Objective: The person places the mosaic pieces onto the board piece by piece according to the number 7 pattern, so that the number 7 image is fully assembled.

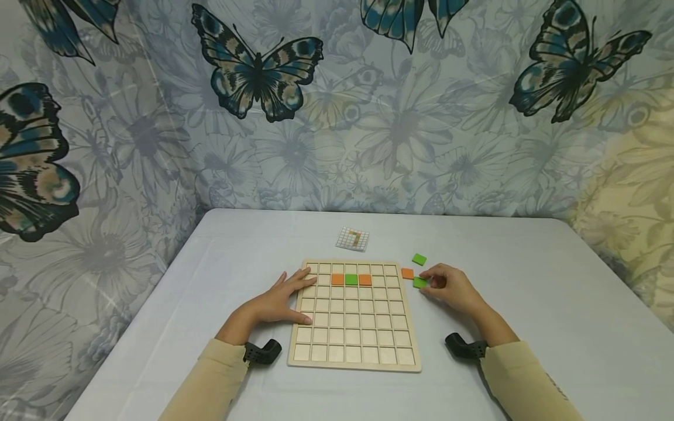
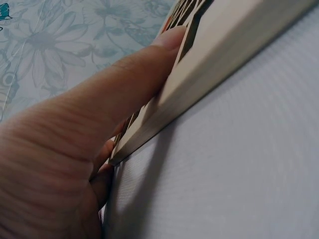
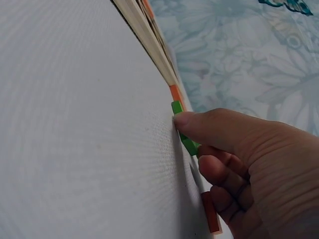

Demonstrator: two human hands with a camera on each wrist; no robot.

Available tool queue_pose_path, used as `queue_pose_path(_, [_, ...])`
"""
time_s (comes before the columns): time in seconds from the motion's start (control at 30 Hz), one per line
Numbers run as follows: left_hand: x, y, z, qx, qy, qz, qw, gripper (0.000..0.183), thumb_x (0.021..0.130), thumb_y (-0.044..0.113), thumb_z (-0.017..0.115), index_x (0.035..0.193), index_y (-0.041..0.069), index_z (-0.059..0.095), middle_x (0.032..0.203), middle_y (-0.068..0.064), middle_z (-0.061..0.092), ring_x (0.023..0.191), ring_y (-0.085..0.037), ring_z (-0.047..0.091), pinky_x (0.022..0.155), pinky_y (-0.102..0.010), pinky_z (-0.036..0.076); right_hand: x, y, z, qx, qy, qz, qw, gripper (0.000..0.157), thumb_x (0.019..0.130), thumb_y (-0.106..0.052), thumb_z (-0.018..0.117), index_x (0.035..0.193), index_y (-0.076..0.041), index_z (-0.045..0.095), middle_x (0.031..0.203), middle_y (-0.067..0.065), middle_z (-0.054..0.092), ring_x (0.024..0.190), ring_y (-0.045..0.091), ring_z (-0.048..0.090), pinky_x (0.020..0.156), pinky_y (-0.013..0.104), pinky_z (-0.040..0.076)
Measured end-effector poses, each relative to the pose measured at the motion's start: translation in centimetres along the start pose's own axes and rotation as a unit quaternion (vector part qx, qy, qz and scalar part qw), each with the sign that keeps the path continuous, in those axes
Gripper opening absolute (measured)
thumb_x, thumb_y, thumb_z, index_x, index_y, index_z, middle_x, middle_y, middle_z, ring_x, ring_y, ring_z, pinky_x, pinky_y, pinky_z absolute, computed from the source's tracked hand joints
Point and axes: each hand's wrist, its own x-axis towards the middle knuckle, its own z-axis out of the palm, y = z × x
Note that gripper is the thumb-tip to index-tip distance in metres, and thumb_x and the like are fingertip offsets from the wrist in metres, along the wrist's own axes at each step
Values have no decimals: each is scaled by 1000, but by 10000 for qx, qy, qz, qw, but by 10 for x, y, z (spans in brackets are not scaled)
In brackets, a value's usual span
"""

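Observation:
A pale wooden grid board (image 1: 351, 355) lies on the table, with two orange tiles (image 1: 337, 279) and a green tile (image 1: 351, 279) side by side in one row near its far edge. My left hand (image 1: 279, 298) rests on the board's left edge, fingers spread and thumb (image 2: 167, 42) over the rim. Just right of the board, my right hand (image 1: 451, 287) pinches a green tile (image 1: 419, 282) between thumb and fingers, low at the tabletop. Beside it lie a loose orange tile (image 1: 407, 273) and another green tile (image 1: 419, 259).
A small card (image 1: 353, 239) printed with a coloured grid pattern lies beyond the board. In the right wrist view, a reddish-orange tile (image 3: 211, 214) shows beside the curled fingers. Black devices (image 1: 263, 352) sit on both wrists. A butterfly-print cloth (image 1: 337, 146) hangs behind the white table.

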Motion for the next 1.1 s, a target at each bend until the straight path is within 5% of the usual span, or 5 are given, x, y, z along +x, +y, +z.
queue_pose_path(1.1, [-1, 0, -1, 46, -65, 13, 10000, 93, 70, 44, 79, 146, 19, 33, 159, -3, 8, 144, -36, -9, 116, -58, -4, 2, -1, -2, -174, -173, 91, 9997, 22, 78, -8, 74, 97, 1, 68, 82, 4, 59, 70, 9, 47, 56, 19, 42])
